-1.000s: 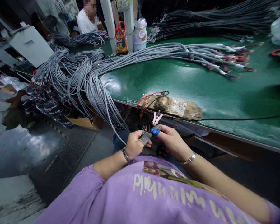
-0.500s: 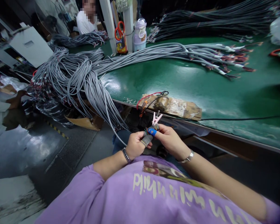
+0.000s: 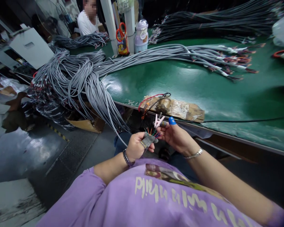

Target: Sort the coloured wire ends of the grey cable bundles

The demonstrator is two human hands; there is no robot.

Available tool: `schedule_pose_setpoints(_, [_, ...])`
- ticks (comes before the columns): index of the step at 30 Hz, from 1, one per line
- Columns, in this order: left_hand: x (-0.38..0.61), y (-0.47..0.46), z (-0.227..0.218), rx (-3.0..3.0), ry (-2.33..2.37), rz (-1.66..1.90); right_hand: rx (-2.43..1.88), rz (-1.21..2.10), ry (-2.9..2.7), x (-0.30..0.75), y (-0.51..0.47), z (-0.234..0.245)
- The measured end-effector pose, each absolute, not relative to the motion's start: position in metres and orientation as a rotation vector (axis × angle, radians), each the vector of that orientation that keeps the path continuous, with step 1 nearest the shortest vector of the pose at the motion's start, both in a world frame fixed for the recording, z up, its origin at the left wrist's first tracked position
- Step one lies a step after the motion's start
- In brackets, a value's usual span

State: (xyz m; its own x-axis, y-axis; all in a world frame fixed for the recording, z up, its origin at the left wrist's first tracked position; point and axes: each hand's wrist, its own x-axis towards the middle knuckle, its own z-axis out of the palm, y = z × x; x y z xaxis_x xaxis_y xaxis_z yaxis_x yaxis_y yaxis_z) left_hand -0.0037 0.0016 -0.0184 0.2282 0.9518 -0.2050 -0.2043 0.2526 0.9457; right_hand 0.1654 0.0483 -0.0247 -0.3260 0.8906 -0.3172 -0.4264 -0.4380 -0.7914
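Below the bench edge, my left hand (image 3: 137, 146) pinches the end of a grey cable (image 3: 119, 137), with grey finger covers on some of its fingers. Thin coloured wires (image 3: 151, 131) fan out from the cable end above those fingers. My right hand (image 3: 176, 137) is just to the right, its thumb in a blue cover lifted away and its fingers apart, close to the wire tips. A pink clip (image 3: 158, 120) stands at the bench edge just beyond the wires, near my right fingertips.
A large bundle of grey cables (image 3: 82, 72) spreads over the green bench (image 3: 203, 82) and hangs off its edge. Taped cardboard (image 3: 180, 108) lies at the front edge. Behind are a cup (image 3: 141, 36), orange-handled scissors (image 3: 121, 31) and black cables (image 3: 215, 23). A person (image 3: 87, 20) sits across.
My right thumb and fingers have opened and moved slightly right, off the cable end. The coloured wires are now spread out in view. My left hand has stayed nearly in place.
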Motion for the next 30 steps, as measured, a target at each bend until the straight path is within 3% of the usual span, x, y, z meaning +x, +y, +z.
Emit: schedule_pose_setpoints(30, [0.015,0.013,-0.014,0.863,0.998,0.978,-0.867,1.734,-0.619,0.135,0.066,-0.014])
